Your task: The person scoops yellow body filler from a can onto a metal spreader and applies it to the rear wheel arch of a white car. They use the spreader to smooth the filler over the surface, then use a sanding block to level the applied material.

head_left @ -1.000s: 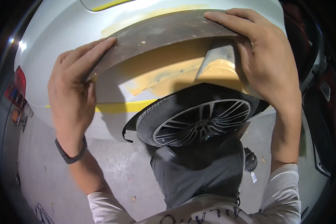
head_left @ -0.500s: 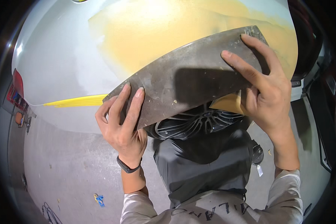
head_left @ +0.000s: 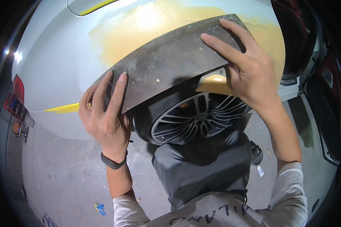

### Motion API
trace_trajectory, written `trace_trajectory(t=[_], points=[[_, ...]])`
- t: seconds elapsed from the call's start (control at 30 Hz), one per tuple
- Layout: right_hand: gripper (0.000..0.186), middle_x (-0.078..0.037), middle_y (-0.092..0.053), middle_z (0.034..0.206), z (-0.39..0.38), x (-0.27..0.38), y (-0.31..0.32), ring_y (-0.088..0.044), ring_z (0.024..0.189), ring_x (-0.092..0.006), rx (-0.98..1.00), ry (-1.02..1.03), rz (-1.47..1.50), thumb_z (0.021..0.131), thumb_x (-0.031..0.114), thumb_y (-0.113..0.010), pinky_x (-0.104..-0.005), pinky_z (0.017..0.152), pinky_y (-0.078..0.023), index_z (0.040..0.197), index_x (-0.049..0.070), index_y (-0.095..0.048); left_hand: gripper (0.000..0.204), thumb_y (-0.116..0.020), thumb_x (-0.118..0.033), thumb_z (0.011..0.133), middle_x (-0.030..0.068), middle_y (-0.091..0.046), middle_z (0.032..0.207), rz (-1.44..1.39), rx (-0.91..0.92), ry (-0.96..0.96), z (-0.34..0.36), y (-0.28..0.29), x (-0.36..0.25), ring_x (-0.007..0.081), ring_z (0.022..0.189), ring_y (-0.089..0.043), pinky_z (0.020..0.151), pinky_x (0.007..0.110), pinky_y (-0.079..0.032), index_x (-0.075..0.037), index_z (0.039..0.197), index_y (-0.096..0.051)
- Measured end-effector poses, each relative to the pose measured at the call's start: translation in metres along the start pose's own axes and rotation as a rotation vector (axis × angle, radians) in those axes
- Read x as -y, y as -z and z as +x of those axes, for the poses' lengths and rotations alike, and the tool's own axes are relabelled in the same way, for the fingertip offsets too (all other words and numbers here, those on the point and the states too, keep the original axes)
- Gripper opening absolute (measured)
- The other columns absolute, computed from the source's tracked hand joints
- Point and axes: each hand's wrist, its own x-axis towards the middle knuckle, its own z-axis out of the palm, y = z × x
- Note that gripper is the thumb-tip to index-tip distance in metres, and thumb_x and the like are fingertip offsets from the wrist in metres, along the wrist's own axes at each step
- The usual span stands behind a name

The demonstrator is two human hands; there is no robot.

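Observation:
A long, thin, dark grey flexible sheet [head_left: 166,68] lies bent against the silver car body [head_left: 53,68], over a patch of yellow filler [head_left: 140,26] above the wheel arch. My left hand [head_left: 104,113] grips the sheet's lower left end, fingers spread on its face. Fingers of my right hand [head_left: 246,72] press flat on the sheet's upper right end. Below the sheet sits the wheel [head_left: 193,121] with a multi-spoke alloy rim.
A strip of yellow tape [head_left: 62,109] runs along the body at left, near a red tail light [head_left: 18,89]. My dark-trousered knee [head_left: 204,162] is below the wheel. An open car door [head_left: 326,98] stands at right. Grey concrete floor [head_left: 64,170] holds small scraps.
The sheet and both hands have slid down and left across the filler patch since a second ago. My left hand shifted lower; my right hand stays on the upper end.

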Motion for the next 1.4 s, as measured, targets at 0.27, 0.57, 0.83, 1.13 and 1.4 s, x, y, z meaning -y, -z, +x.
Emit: trace_trajectory(t=[0.27,0.57,0.83,1.13,1.4], points=[[0.063,-0.020,-0.064,0.140,-0.048,0.017,0.002,-0.074,0.104,-0.0355,0.029,-0.077,0.027,0.077,-0.009,-0.065,-0.0361,0.069,-0.063,0.127,0.026,-0.077,0.039,-0.069,-0.017,0.086,0.0055,-0.073,0.130,-0.034,0.020,0.019,-0.043,-0.011,-0.035,0.0274,0.110,-0.061,0.097,0.039,-0.043,-0.025,0.122,-0.080],[0.059,-0.019,-0.066,0.135,0.035,0.021,0.035,-0.070,0.108,-0.0402,-0.016,-0.096,0.031,0.082,-0.009,-0.065,-0.0423,0.087,-0.060,0.130,0.024,-0.075,0.063,-0.064,0.011,0.077,0.0017,-0.074,0.125,-0.012,0.106,-0.174,0.088,0.046,0.029,0.0298,0.107,-0.064,0.097,0.040,-0.051,-0.023,0.129,-0.076],[0.030,-0.015,-0.074,0.117,0.085,0.011,0.028,-0.072,0.101,-0.0358,0.114,-0.137,-0.017,0.099,0.007,-0.062,-0.0423,0.091,-0.058,0.123,0.014,-0.077,0.054,-0.067,0.009,0.082,0.0058,-0.076,0.122,-0.213,0.257,-0.104,0.137,0.040,0.051,0.0309,0.109,-0.066,0.096,0.039,-0.054,-0.018,0.127,-0.076],[0.037,-0.017,-0.073,0.119,0.084,0.014,0.030,-0.071,0.100,-0.0389,0.094,-0.025,0.001,0.093,-0.001,-0.062,-0.0418,0.091,-0.058,0.124,0.013,-0.076,0.053,-0.070,0.005,0.080,0.0054,-0.077,0.121,-0.221,0.247,-0.055,0.122,0.035,0.050,0.0273,0.106,-0.067,0.095,0.038,-0.055,-0.020,0.127,-0.077],[0.061,-0.018,-0.069,0.129,0.052,0.031,0.029,-0.071,0.111,-0.0389,0.130,-0.135,0.029,0.079,-0.017,-0.057,-0.0420,0.094,-0.059,0.126,0.017,-0.076,0.063,-0.064,0.012,0.074,0.0030,-0.076,0.121,-0.145,0.159,-0.009,0.069,0.030,0.026,0.0263,0.100,-0.064,0.094,0.037,-0.053,-0.023,0.125,-0.079]])
